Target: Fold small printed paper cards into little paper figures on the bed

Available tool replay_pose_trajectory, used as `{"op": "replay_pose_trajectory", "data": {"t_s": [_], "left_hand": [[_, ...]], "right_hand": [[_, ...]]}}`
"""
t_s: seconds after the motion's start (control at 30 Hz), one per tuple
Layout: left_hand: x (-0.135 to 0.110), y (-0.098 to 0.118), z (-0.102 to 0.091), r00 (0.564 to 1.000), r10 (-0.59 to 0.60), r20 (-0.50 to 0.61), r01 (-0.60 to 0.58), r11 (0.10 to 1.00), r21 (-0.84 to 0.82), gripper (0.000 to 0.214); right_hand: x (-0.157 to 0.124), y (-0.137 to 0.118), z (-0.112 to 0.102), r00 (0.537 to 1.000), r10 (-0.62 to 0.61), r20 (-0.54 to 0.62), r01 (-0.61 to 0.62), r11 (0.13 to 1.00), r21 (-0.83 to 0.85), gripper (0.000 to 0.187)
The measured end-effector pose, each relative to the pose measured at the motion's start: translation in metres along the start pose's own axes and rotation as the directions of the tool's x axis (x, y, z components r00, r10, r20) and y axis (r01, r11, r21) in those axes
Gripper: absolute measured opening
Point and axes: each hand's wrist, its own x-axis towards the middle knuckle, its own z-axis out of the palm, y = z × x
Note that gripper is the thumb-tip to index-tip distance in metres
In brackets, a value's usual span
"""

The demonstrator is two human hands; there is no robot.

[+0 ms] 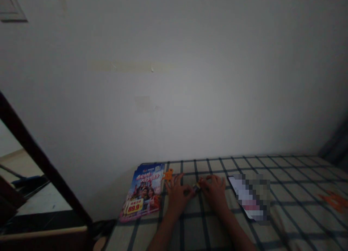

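Over a checked cloth (pixel 190 225), my two hands meet at a small object (pixel 197 186) with yellow and dark parts, too small and dim to name. My left hand (pixel 177 194) pinches its left side between thumb and forefinger, the other fingers spread. From the other side, my right hand (pixel 215 193) grips it with thumb and fingertips, close to an orange bit. Just beyond my left fingers lies a flat orange cut-out shape (pixel 168 175), beside a stack of printed leaflets (pixel 145 193).
A flat light-coloured item with a dark edge, partly blurred out (pixel 241 194), lies right of my right hand. Another orange shape (pixel 335 201) is at the far right. A pale wall (pixel 206 98) rises behind the cloth. A dark slanting post (pixel 40 153) stands at left.
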Motion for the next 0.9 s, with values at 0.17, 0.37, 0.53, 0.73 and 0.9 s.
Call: {"op": "replay_pose_trajectory", "data": {"t_s": [0.17,0.37,0.53,0.73,0.9], "left_hand": [[-0.001,0.0,0.0,0.999,0.025,0.035,-0.025,1.0,-0.01,0.024],[0.001,0.002,-0.002,0.993,0.007,0.114,-0.012,0.999,0.039,0.03],[0.001,0.0,0.0,0.995,0.018,0.094,-0.023,0.998,0.052,0.024],[-0.001,-0.001,-0.001,0.996,0.036,0.082,-0.044,0.995,0.094,0.03],[-0.003,-0.002,-0.005,0.993,0.056,0.105,-0.069,0.991,0.119,0.038]], "right_hand": [[0.004,-0.001,0.0,0.999,0.034,0.002,-0.034,0.999,-0.018,0.019],[0.007,-0.007,-0.016,0.999,0.024,0.042,-0.026,0.999,0.028,0.014],[0.007,-0.004,-0.015,0.996,0.066,0.065,-0.069,0.997,0.042,0.014],[0.009,-0.001,-0.009,0.993,0.075,0.093,-0.079,0.996,0.039,0.019],[0.01,-0.002,-0.011,0.993,0.06,0.106,-0.065,0.997,0.046,0.021]]}}
